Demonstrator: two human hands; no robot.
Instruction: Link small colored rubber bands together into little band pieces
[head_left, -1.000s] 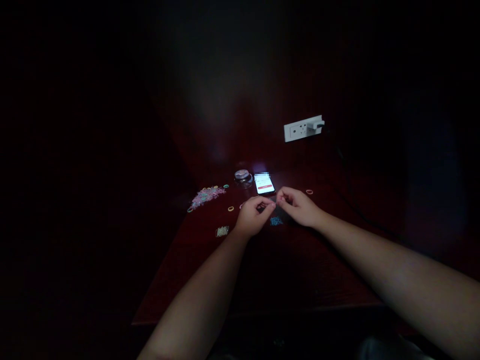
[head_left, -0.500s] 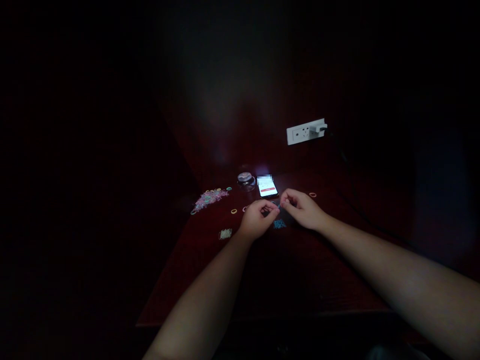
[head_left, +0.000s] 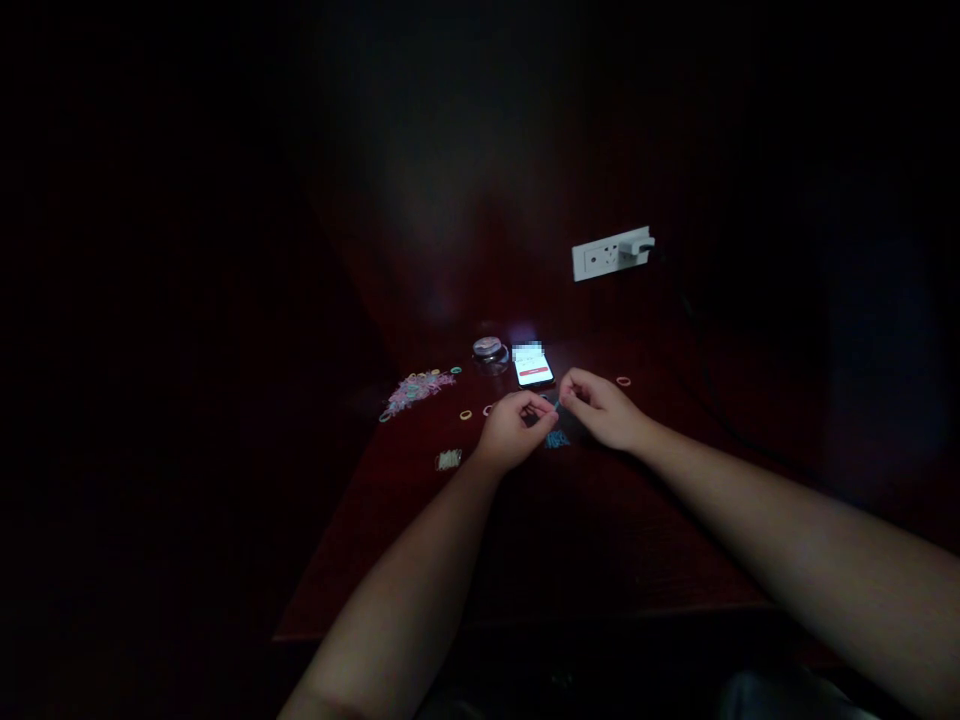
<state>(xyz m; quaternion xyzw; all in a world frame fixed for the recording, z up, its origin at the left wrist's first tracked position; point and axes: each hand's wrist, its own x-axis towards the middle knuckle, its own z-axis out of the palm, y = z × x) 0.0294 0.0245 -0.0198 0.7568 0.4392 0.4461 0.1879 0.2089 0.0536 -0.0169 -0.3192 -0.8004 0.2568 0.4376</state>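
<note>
My left hand [head_left: 516,430] and my right hand [head_left: 602,408] are pinched, fingertips nearly meeting above the dark red table. Between them shows a small blue elastic band [head_left: 556,405], gripped from both sides; its exact shape is hard to make out in the dim light. Just below the fingertips lies a little pile of blue elastic bands [head_left: 556,439]. A bundle of pale yellow elastic bands [head_left: 448,459] rests left of my left wrist. Farther left is a larger heap of mixed pink, purple and green bands [head_left: 420,391].
A lit phone [head_left: 533,368] lies behind my hands, with a round clear container [head_left: 489,350] to its left. A yellow ring band [head_left: 466,415] and a reddish ring band [head_left: 624,381] lie apart. A wall socket [head_left: 611,254] holds a plug with a dark cable.
The whole view has shifted slightly, so things sit a little higher in the picture. Both hands keep nearly the same pinched pose around the blue band.
</note>
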